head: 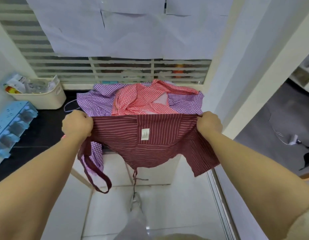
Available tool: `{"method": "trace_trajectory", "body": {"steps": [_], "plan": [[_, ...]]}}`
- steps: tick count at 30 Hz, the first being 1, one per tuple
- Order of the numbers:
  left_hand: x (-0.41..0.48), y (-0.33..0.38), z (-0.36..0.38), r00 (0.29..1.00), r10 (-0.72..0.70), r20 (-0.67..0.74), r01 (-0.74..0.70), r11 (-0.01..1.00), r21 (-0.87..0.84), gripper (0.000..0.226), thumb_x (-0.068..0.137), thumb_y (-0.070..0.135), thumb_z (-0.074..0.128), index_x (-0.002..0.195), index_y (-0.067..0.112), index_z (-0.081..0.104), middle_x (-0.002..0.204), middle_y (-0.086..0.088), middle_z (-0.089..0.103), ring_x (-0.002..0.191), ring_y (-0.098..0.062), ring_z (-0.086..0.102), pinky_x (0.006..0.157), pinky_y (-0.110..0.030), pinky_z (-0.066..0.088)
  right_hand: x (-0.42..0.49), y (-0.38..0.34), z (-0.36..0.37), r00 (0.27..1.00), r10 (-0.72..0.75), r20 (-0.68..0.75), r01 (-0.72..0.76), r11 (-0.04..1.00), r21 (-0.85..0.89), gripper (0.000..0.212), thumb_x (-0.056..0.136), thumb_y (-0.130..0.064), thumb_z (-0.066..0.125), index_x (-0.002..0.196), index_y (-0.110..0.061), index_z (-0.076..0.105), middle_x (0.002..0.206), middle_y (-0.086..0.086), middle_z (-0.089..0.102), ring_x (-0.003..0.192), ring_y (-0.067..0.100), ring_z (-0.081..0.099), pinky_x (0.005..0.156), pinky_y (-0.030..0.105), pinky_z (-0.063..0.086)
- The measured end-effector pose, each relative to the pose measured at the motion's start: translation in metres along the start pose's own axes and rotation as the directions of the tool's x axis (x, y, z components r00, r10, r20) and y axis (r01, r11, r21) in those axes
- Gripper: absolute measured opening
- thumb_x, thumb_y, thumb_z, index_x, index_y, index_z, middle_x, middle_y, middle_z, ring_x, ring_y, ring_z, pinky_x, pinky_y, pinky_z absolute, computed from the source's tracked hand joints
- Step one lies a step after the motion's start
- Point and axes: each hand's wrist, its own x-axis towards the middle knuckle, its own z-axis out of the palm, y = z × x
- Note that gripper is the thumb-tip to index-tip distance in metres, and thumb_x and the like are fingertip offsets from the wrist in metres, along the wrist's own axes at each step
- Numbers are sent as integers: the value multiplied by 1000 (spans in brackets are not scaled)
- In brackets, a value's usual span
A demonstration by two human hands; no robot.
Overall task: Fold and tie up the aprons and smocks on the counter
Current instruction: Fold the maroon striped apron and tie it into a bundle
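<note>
A maroon apron (150, 146) with thin white stripes hangs stretched in the air in front of the counter. My left hand (77, 124) grips its left top corner, and my right hand (209, 123) grips the right top corner. A white label shows on the apron's middle. Its maroon strap (96, 177) dangles in a loop below my left wrist, and a thin tie hangs from the bottom middle. Behind it on the black counter (46, 129) lies a heap of a purple checked smock (96, 101) and a red checked smock (141, 99).
A cream basket (41, 97) of packets stands at the counter's back left. A blue plastic rack (10, 125) sits at the left edge. A slatted window covered with paper sheets is behind. White wall panels close the right side; white floor and my leg are below.
</note>
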Motion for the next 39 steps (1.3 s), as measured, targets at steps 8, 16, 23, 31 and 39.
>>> {"method": "trace_trajectory", "body": {"steps": [8,16,23,31,39], "plan": [[144,51,77,937,-267,227,348,639,-687,18,91,16,41,75,15,50,54,-3,68,64,-27,70,74,-38,60,108,-65,51,982,140,124,-186,748,637,22,102,-19,40,89,-9,54,82,9,74,75,26,71,80,47,58],[242,97,152,993,-73,89,107,863,-494,23,92,9,44,101,10,65,97,-11,69,88,-28,65,82,-32,49,208,-124,102,981,93,172,-167,856,489,19,95,-16,56,112,-11,54,102,9,64,87,24,58,72,32,41],[266,102,194,965,45,259,19,972,-236,48,87,12,61,133,3,47,132,-28,43,111,-39,50,99,-41,40,238,-128,144,897,-3,442,-203,886,417,77,94,-10,57,155,-21,11,123,6,52,103,30,63,85,41,54],[212,114,232,843,-12,538,34,999,-31,22,89,34,60,80,15,68,81,-5,70,83,-28,66,78,-33,52,221,-73,167,959,195,207,-235,954,188,38,88,-20,61,120,-8,45,118,12,51,96,27,57,81,42,50],[167,89,250,814,-363,454,394,919,30,56,86,41,66,117,-4,51,112,-23,59,100,-40,59,85,-46,49,214,-21,156,734,243,634,-15,939,-343,114,75,-35,80,152,-18,-3,157,14,11,146,35,14,118,51,18]]}}
